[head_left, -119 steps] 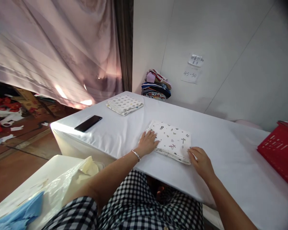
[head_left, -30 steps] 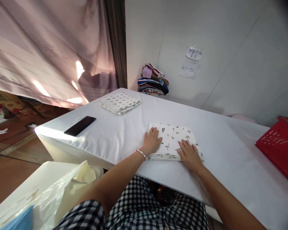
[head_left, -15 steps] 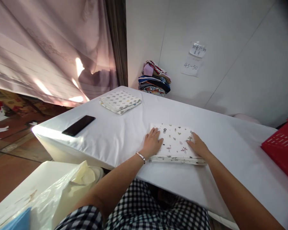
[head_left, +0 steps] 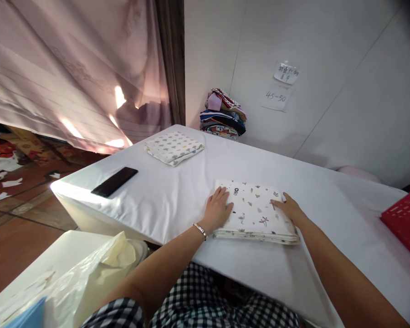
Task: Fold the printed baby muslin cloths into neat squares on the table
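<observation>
A white cloth (head_left: pixel 250 214) printed with small plants and a flamingo lies folded in several layers near the table's front edge. My left hand (head_left: pixel 218 209) rests flat on its left side, fingers stretched out, with a silver bracelet at the wrist. At the cloth's right edge is my right hand (head_left: pixel 289 207); its thumb lies on top and its fingers are apart, partly hidden along the side. Farther back on the left, a second folded cloth (head_left: pixel 174 148) with grey tree-like prints lies by itself.
A black phone (head_left: pixel 115 181) lies on the white-covered table (head_left: pixel 171 196) at left. A red plastic basket (head_left: pixel 405 218) stands at the right edge. Folded clothes (head_left: pixel 222 114) are stacked by the wall. Below left, a plastic bag (head_left: pixel 99 273) sits on a white surface.
My right hand has slid slightly outward along the cloth's right edge. My left hand stays on the left side. The whole view has shifted a little.
</observation>
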`<state>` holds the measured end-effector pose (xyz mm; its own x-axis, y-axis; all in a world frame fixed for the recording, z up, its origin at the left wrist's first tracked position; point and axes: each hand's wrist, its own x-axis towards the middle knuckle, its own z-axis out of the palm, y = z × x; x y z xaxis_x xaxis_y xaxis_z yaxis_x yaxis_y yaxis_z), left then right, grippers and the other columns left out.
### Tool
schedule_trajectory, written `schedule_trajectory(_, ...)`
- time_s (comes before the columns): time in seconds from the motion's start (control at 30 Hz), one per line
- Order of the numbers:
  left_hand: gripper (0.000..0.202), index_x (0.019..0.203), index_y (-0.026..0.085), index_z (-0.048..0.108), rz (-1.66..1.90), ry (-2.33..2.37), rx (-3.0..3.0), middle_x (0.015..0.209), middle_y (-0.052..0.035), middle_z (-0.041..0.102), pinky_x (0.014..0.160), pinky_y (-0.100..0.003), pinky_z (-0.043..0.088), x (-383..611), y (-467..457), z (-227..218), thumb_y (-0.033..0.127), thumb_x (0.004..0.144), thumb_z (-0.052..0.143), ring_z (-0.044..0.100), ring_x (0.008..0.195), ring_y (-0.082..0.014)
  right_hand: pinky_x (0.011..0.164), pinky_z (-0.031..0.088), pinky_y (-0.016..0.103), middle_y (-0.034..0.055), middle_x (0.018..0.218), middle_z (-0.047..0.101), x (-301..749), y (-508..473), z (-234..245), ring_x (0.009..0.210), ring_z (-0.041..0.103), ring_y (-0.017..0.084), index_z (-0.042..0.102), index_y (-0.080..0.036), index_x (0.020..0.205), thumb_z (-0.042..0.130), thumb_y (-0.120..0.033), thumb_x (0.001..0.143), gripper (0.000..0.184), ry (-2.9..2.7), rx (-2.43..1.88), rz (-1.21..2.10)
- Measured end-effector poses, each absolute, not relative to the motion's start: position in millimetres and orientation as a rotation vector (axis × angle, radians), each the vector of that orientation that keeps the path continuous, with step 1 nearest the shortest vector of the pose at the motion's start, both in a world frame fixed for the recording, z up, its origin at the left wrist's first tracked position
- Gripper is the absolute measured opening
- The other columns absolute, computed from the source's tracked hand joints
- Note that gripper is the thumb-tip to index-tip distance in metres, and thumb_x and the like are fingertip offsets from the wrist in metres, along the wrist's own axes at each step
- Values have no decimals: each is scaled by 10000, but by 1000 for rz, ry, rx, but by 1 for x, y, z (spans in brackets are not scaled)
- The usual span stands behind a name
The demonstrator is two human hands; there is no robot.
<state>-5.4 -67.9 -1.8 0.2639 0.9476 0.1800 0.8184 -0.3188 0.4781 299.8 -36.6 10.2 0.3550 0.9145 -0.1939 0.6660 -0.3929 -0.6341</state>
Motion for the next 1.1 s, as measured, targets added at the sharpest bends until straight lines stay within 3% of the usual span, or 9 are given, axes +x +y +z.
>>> schedule_trajectory(0.17,436,1294,205,402,714,1639,2145,1485,-49,242,1093,-386,225,-7,-68,-4,379,896,357,129,1381,-195,858,453,432,203,1255,519,306,-31,4,1053,554,324,344,-123,1381,682,-538,624,927,-1296,-2070,797)
schedule_trajectory(0.37,547,1371,115,285,887,1735,1859,1466,-130,264,1100,-364,238,-9,-67,-10,361,888,362,223,1356,-210,837,473,427,203,1291,487,298,-22,15,1069,552,320,291,-142,1404,682,-529,635,945,-1173,-2101,920)
schedule_trajectory(0.53,598,1383,104,259,908,1734,1777,1425,-153,338,1068,-391,274,-11,-63,-9,359,863,408,305,1317,-245,696,529,364,141,1025,665,288,-23,23,834,654,264,494,-173,1230,739,-412,616,703,-1072,-1821,1207)
schedule_trajectory(0.63,645,1381,121,266,904,1753,1728,1417,-150,352,1056,-389,280,-15,-60,-5,359,822,482,340,1294,-261,647,538,360,94,877,699,283,-33,36,715,664,243,535,-176,1137,764,-330,597,607,-1024,-1564,1334)
schedule_trajectory(0.87,840,1412,158,190,808,1689,1531,1384,-149,406,995,-382,338,-23,-46,8,379,723,616,406,1244,-289,718,536,373,65,1085,649,270,-73,97,854,651,249,464,-265,1245,775,-281,599,717,-1144,-1245,1323)
schedule_trajectory(1.0,961,1428,188,127,674,1574,1435,1404,-141,382,984,-397,350,-30,-37,16,345,659,680,408,1241,-308,744,528,375,70,1144,618,256,-97,123,916,629,257,471,-263,1247,762,-275,617,694,-1252,-1192,1327)
schedule_trajectory(1.1,949,1416,214,170,681,1292,1348,1366,-126,437,968,-397,385,-41,-36,21,326,640,706,450,1207,-285,724,529,353,67,1147,615,249,-111,135,904,630,246,484,-266,1235,760,-269,620,674,-1295,-1175,1307)
